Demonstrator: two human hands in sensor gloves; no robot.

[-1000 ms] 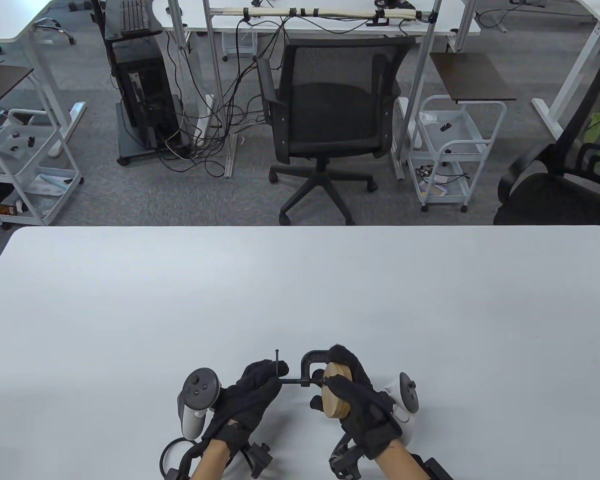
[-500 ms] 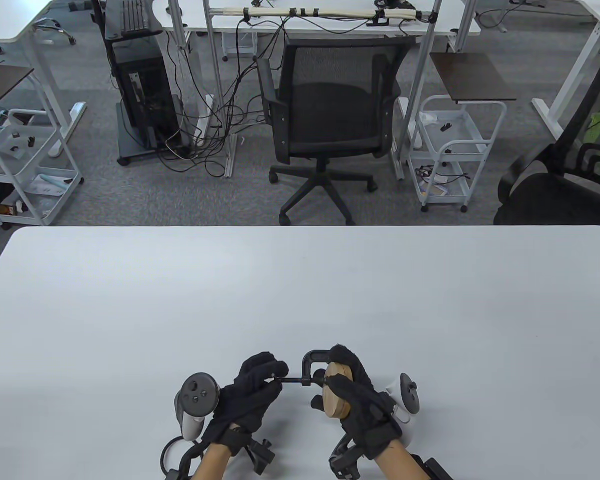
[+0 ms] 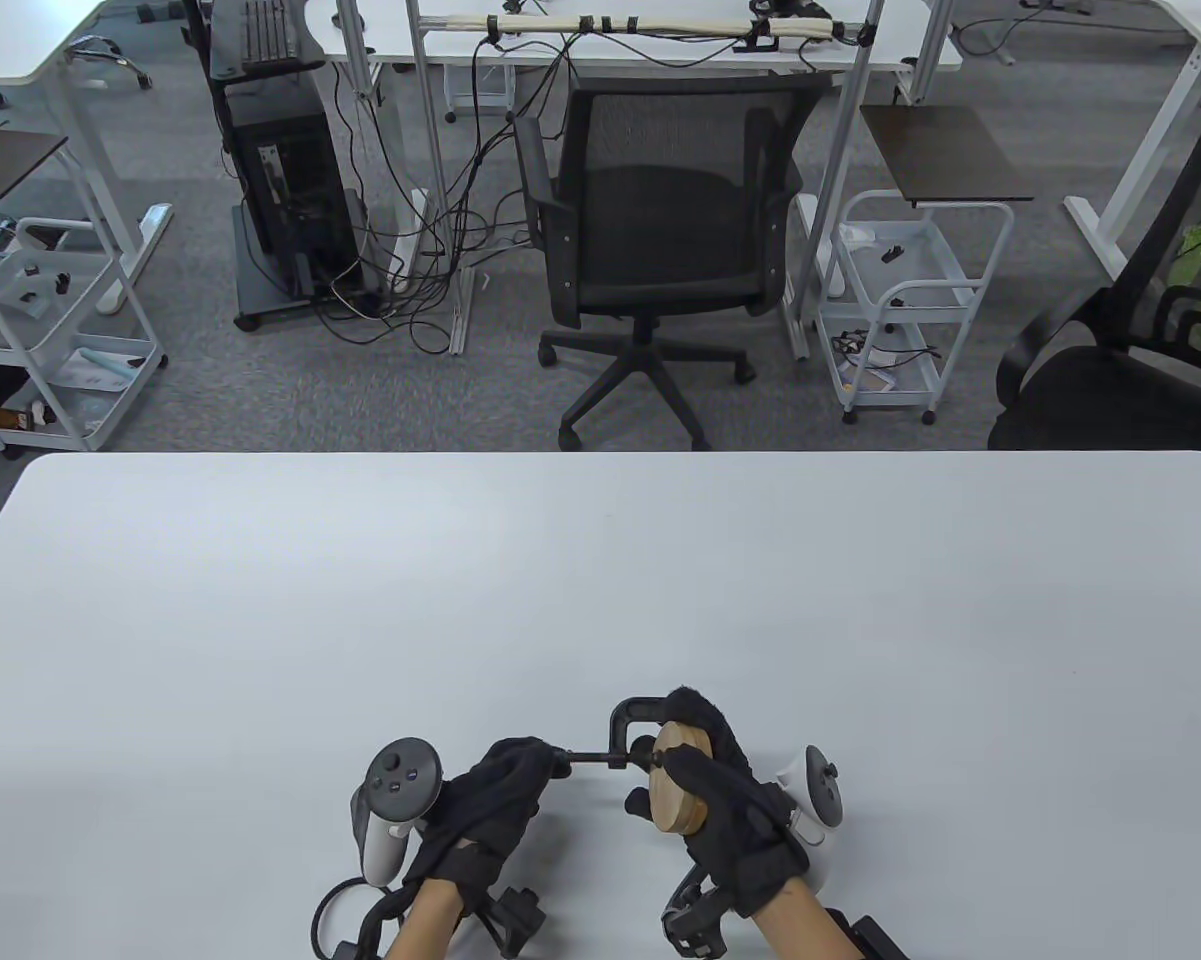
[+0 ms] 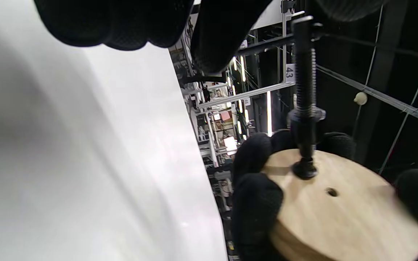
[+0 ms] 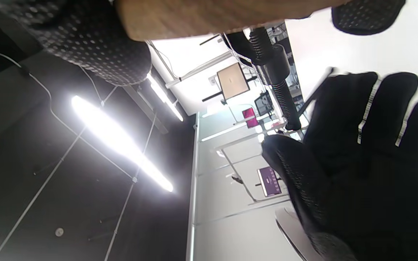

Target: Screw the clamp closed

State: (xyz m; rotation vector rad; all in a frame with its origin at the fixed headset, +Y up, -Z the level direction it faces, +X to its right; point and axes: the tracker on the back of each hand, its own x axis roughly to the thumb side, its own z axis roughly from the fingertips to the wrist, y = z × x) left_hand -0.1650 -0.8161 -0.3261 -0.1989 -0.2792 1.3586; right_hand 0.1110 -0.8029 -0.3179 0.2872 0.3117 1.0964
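Observation:
A black C-clamp (image 3: pixel 628 716) sits around a round wooden disc (image 3: pixel 686 787) near the table's front edge. My right hand (image 3: pixel 728 800) grips the disc and the clamp frame, holding them above the table. The threaded screw (image 3: pixel 592 757) runs left from the frame. My left hand (image 3: pixel 500 795) grips the screw's handle end. In the left wrist view the screw (image 4: pixel 305 90) stands upright with its foot (image 4: pixel 304 169) touching the disc (image 4: pixel 343 206). In the right wrist view the screw (image 5: pixel 278 87) and the disc's edge (image 5: pixel 209 16) show, with my left hand (image 5: pixel 361 152) at the screw's end.
The white table (image 3: pixel 600 590) stretches far behind and to both sides of my hands. Beyond its back edge stand a black office chair (image 3: pixel 655 240), a white trolley (image 3: pixel 905 300) at the right and another trolley (image 3: pixel 50 330) at the left.
My left hand has rolled over the screw's handle; the crossbar that stuck up a second ago is hidden under my fingers. The clamp and disc stay in my right hand, nearly unmoved.

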